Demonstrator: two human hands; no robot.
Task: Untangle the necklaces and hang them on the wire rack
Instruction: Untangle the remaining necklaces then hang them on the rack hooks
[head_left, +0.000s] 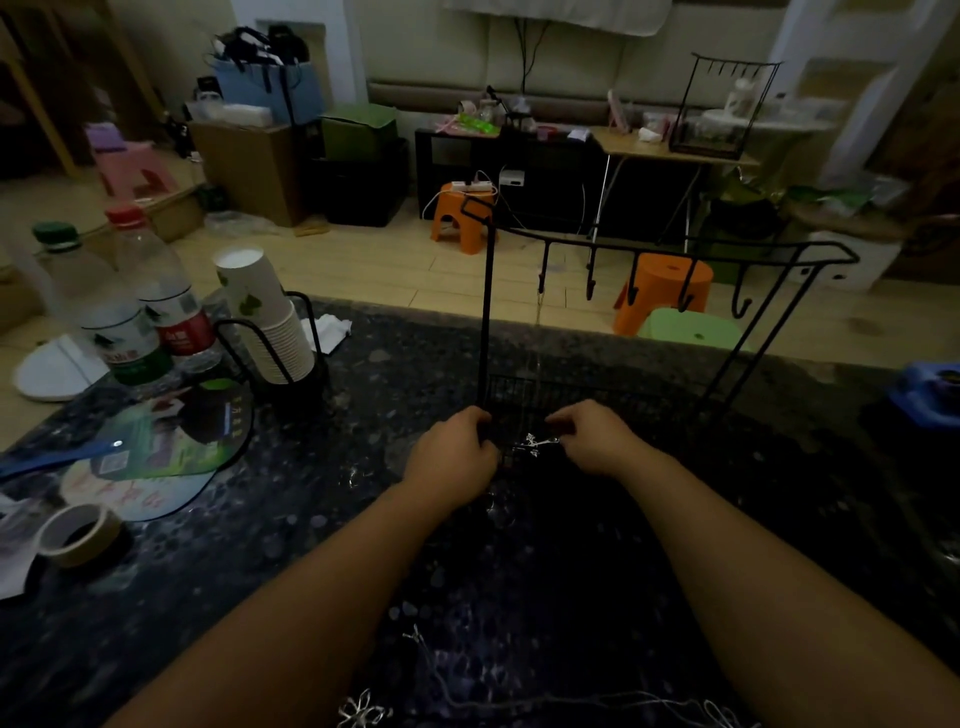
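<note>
Dim speckled worktop (597, 545): left hand (453, 453) and right hand (597, 441) each grip, fingers curled, a light, limp, snag-prone silver necklace (535, 442); best pinched by its chain.

Dim light falls on a pale wood-plank floor (363, 260) strewn with orange plastic stools (460, 215), a pink stool (136, 174), cardboard boxes (249, 166) and a folding table (675, 150) against the beige wall (571, 57), beyond the dark speckled countertop (395, 374).

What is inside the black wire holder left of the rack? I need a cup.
A tilted stack of white paper cups with green leaf prints sits in the black wire holder. The stack's bottom end is hidden by the holder.
</note>
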